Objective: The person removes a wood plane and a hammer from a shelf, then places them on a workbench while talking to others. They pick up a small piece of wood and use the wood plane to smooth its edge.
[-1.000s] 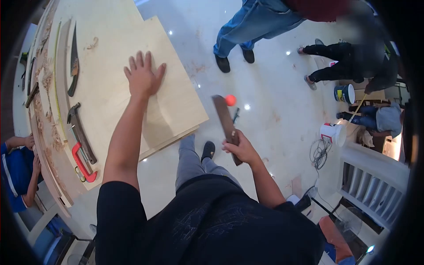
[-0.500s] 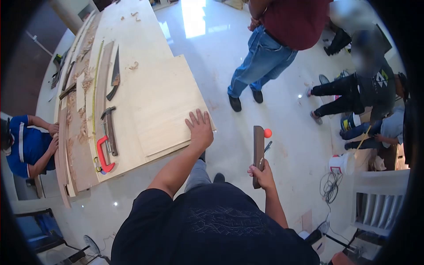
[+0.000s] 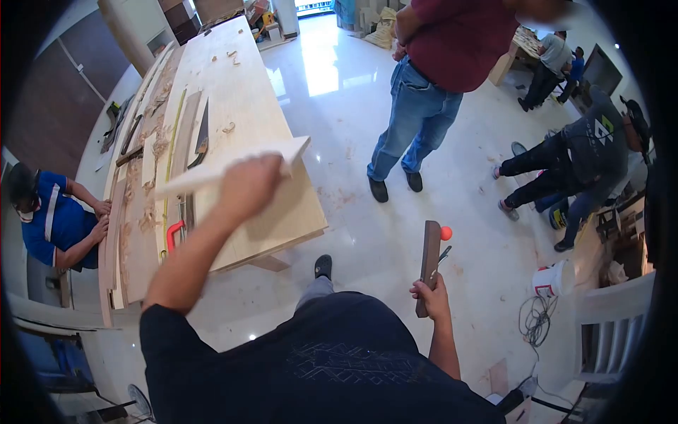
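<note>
My left hand (image 3: pixel 248 185) grips the edge of a thin, pale plywood board (image 3: pixel 198 175), which is lifted and tilted above the workbench. Low on my right side, my right hand (image 3: pixel 432 297) is closed around the rear end of a dark wooden hand plane (image 3: pixel 429 254). An orange ball knob (image 3: pixel 445 232) and a metal blade stick out from the plane's side. Past the raised board lies a handsaw (image 3: pixel 203 138), its handle end partly covered. A red C-clamp (image 3: pixel 172 234) shows beside my forearm. The hammer is hidden behind the board and arm.
The plywood-topped workbench (image 3: pixel 289 220) carries wood strips, shavings and a yellow measuring tape (image 3: pixel 174 138). A person in blue (image 3: pixel 60 219) works at its left side. Someone in jeans (image 3: pixel 417 106) stands ahead. At right are another person (image 3: pixel 590 152), a white bucket (image 3: pixel 554 278) and a coiled cable (image 3: pixel 534 321).
My left hand, flat on the plywood board before, has taken hold of it and raised it up and leftward off the bench. The hand plane stays in my right hand. The view has shifted.
</note>
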